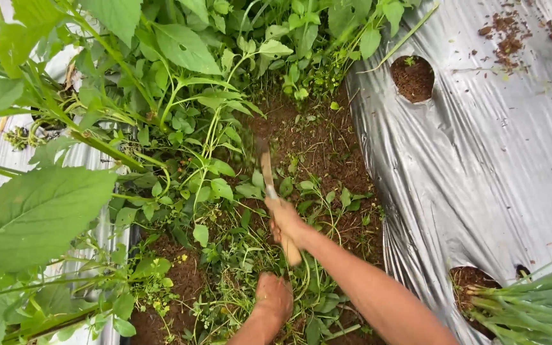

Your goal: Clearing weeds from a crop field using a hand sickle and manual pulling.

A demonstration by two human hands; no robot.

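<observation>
A weedy strip of soil is seen from above, between two sheets of silver plastic mulch. Both bare hands are reached in from 6 o'clock.

The right hand is closed around the wooden handle of a small hand tool, and the tool is pointed toward 12 o'clock. Its blade is blurred, so its shape cannot be told; it may be a small hoe or a sickle. The butt of the handle is seen sticking out below the fist, toward 6 o'clock.

The left hand is pressed palm-down into a tangle of low weeds at 6 o'clock of the tool. Its fingers are buried in the stems, so it cannot be told whether they are clenched or spread.

The step in hand is judged to be weeding: growth is gathered by one hand while the ground is chopped with the tool. The next stroke calls for the blade to be kept well away from the left hand and from the plastic edge at 3 o'clock.

Large leaves fill the side at 9 o'clock and hide the ground there. Planting holes are cut in the plastic; long green stalks at 4 o'clock are cut off by the frame.
</observation>
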